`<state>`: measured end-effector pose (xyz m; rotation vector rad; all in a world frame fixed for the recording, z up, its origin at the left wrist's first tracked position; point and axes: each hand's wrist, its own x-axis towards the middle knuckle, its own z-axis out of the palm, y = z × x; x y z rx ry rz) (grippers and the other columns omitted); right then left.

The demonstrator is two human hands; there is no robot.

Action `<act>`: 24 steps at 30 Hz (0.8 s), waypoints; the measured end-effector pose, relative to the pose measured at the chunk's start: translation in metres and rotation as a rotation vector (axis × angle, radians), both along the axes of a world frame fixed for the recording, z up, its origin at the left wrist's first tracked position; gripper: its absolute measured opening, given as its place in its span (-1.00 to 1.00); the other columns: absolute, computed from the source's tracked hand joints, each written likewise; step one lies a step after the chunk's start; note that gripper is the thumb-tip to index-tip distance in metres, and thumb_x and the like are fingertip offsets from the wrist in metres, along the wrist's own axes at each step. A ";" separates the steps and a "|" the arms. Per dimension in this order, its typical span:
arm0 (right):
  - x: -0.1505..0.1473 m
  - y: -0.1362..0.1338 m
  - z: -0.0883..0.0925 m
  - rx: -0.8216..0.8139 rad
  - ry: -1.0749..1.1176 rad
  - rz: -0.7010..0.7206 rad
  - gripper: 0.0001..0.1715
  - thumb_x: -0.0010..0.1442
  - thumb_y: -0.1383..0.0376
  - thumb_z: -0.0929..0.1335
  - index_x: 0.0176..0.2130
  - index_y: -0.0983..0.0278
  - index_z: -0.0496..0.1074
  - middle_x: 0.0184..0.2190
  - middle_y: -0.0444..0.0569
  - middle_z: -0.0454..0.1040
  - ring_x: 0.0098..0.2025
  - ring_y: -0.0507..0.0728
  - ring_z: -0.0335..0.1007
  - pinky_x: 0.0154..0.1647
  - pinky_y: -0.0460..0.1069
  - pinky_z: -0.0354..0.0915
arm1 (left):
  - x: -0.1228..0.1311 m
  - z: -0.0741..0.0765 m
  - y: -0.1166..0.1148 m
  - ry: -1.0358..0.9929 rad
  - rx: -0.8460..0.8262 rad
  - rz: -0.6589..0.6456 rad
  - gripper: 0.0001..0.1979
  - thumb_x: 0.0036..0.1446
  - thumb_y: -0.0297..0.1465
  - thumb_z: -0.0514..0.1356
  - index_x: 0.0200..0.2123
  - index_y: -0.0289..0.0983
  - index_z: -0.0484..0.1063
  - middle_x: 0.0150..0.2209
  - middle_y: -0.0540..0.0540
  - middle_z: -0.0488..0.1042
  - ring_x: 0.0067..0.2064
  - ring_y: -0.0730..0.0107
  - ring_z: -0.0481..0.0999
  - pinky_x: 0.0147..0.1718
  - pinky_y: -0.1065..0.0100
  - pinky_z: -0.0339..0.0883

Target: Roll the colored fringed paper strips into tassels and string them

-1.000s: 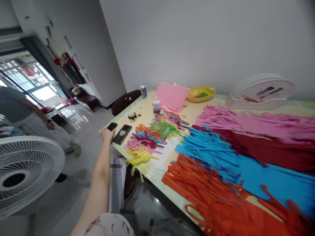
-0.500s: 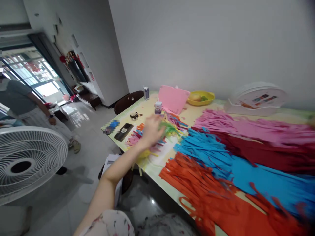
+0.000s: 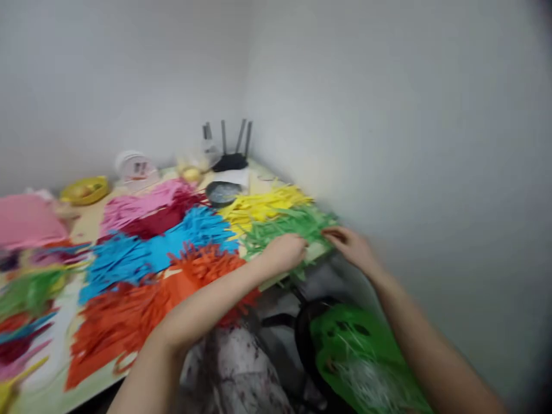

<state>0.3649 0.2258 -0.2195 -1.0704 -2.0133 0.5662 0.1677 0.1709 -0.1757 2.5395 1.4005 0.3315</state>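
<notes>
A spread of green strips [image 3: 297, 225] lies at the table's right end, by the wall. Over its near edge is my left hand [image 3: 290, 250], its fingers curled closed; what they hold, if anything, is hidden. My right hand [image 3: 351, 246] is at the right corner of the same spread, thumb and fingers pinched on the ends of green strips. Yellow strips [image 3: 267, 204] lie just behind the green ones. Left of my hands are orange strips [image 3: 129, 313], with blue strips [image 3: 116, 261] behind them. The picture is blurred.
Below the table edge stands a dark chair [image 3: 304, 339] with a green bag [image 3: 345, 339] on it. Toward the back are a dark bowl [image 3: 222, 195], a black router [image 3: 230, 162] and a yellow basket [image 3: 84, 191]. Mixed strips [image 3: 30, 299] lie at far left.
The view has swung right. My left hand has left the mixed strips at the table's left end and is now at the green strips. My right hand has come into clear view there.
</notes>
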 end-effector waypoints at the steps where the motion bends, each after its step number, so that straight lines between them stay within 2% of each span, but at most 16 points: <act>1: 0.017 0.003 -0.008 -0.018 -0.043 -0.036 -0.69 0.33 0.19 0.33 0.01 0.28 0.43 -0.02 0.04 0.47 -0.10 0.12 0.47 -0.08 0.10 0.44 | 0.013 -0.008 0.011 0.022 0.000 0.006 -0.78 0.23 -0.47 0.10 -0.16 -0.32 0.53 -0.12 -0.21 0.57 -0.03 0.22 0.54 -0.04 0.31 0.40; 4: 0.028 0.016 -0.026 -0.050 -0.145 -0.056 -0.84 0.26 0.35 0.34 -0.17 0.29 0.53 -0.23 -0.01 0.58 -0.22 0.12 0.52 -0.13 0.06 0.44 | 0.034 -0.029 0.033 0.071 0.019 0.058 -0.80 0.20 -0.49 0.12 -0.18 -0.43 0.51 -0.11 -0.36 0.53 0.00 0.09 0.50 0.01 0.21 0.36; 6: 0.021 0.027 -0.032 -0.041 -0.183 -0.038 -0.78 0.15 0.45 0.34 -0.26 0.25 0.57 -0.30 -0.03 0.62 -0.25 0.14 0.54 -0.12 0.03 0.43 | 0.037 -0.039 0.041 0.085 0.036 0.135 -0.76 0.19 -0.46 0.15 -0.11 -0.45 0.47 -0.07 -0.39 0.49 0.05 0.02 0.45 0.03 0.16 0.32; 9: 0.015 0.036 -0.035 -0.008 -0.211 -0.055 -0.71 0.09 0.48 0.31 -0.26 0.24 0.58 -0.27 -0.03 0.63 -0.18 0.16 0.55 -0.07 0.03 0.40 | 0.037 -0.047 0.051 0.070 0.052 0.256 -0.71 0.19 -0.47 0.12 -0.03 -0.44 0.41 -0.03 -0.40 0.47 0.08 -0.03 0.42 0.01 0.09 0.31; 13: 0.014 0.029 -0.040 0.027 -0.228 -0.140 -0.64 0.16 0.47 0.22 -0.24 0.29 0.57 -0.22 0.05 0.62 -0.11 0.18 0.53 -0.01 0.05 0.38 | 0.036 -0.051 0.066 -0.008 0.027 0.365 -0.80 0.18 -0.52 0.05 -0.23 -0.36 0.47 -0.21 -0.32 0.55 -0.05 0.04 0.49 -0.08 0.13 0.33; 15: 0.007 0.023 -0.045 0.017 -0.262 -0.128 -0.61 0.16 0.48 0.21 -0.21 0.28 0.58 -0.20 0.04 0.63 -0.12 0.16 0.54 -0.01 0.04 0.39 | 0.032 -0.049 0.072 -0.080 0.020 0.409 -0.83 0.15 -0.52 0.07 -0.32 -0.32 0.47 -0.30 -0.25 0.55 -0.16 0.11 0.52 -0.16 0.20 0.34; 18: -0.009 0.019 -0.053 -0.011 -0.337 -0.078 -0.55 0.13 0.52 0.22 -0.12 0.29 0.58 -0.10 0.04 0.62 -0.05 0.15 0.53 0.05 0.02 0.36 | 0.020 -0.037 0.076 -0.230 0.053 0.464 -0.89 0.11 -0.49 0.11 -0.37 -0.27 0.44 -0.38 -0.14 0.52 -0.28 0.22 0.50 -0.24 0.28 0.32; 22: -0.024 0.025 -0.055 -0.039 -0.444 -0.049 -0.53 0.15 0.52 0.22 -0.02 0.37 0.53 -0.04 0.15 0.58 0.03 0.20 0.48 0.11 0.06 0.31 | -0.009 -0.011 0.074 -0.477 0.165 0.543 -0.94 0.07 -0.49 0.12 -0.42 -0.25 0.36 -0.43 -0.03 0.45 -0.37 0.35 0.42 -0.31 0.37 0.26; 24: -0.027 0.028 -0.054 -0.046 -0.493 -0.031 -0.58 0.18 0.48 0.25 -0.02 0.38 0.53 -0.04 0.18 0.57 0.03 0.23 0.47 0.12 0.07 0.29 | -0.030 0.005 0.072 -0.609 0.231 0.591 -0.93 0.06 -0.50 0.11 -0.45 -0.25 0.31 -0.46 0.01 0.40 -0.39 0.41 0.38 -0.34 0.41 0.24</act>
